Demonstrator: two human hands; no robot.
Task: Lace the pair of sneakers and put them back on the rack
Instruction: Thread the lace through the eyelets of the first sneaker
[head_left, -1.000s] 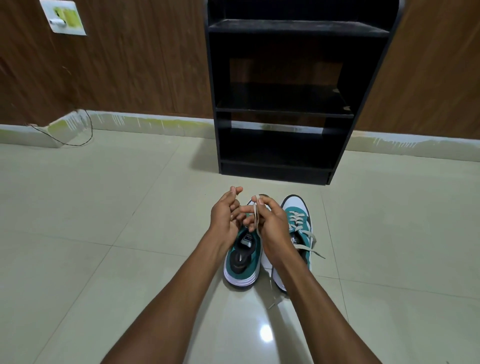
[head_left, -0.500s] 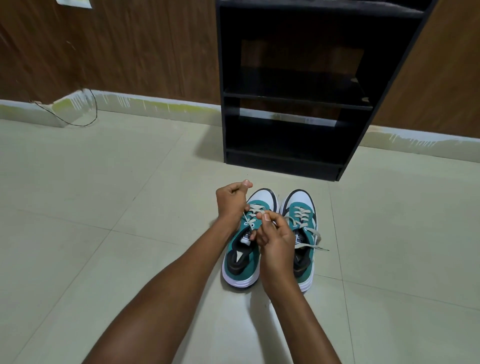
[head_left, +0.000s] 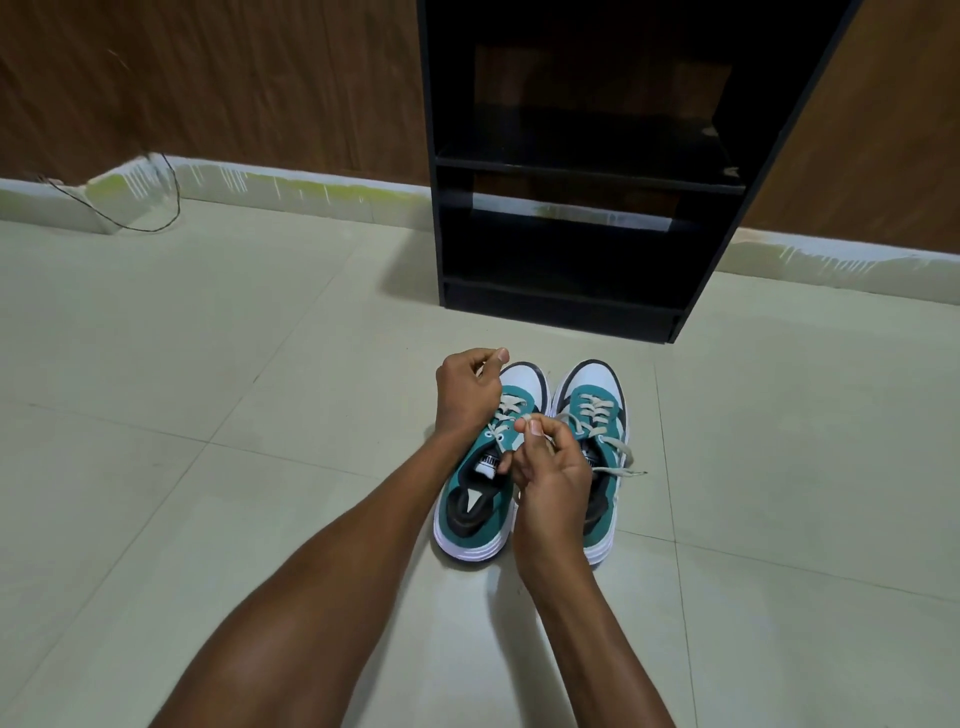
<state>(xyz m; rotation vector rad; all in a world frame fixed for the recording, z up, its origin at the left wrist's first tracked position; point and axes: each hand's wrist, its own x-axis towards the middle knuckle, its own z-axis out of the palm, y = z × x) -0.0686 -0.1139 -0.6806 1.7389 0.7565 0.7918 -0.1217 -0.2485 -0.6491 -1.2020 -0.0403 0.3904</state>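
Note:
Two teal and white sneakers stand side by side on the floor, toes toward the black rack (head_left: 582, 306). The left sneaker (head_left: 475, 506) has cream laces crossed over its front eyelets. My left hand (head_left: 467, 395) is fisted over its left side, gripping one lace end. My right hand (head_left: 550, 467) pinches the other lace end above the tongue. The right sneaker (head_left: 597, 405) is laced, and its loose lace end (head_left: 621, 470) trails to the right.
The rack's shelves hold nothing that I can see. It stands against a brown wooden wall with a pale skirting. A thin black cable (head_left: 156, 218) lies by the skirting at far left. Pale floor tiles surround the shoes.
My hands dropped from in front of the shoes down onto the left sneaker and drew apart, pulling the lace. The view tilted down and closer to the rack.

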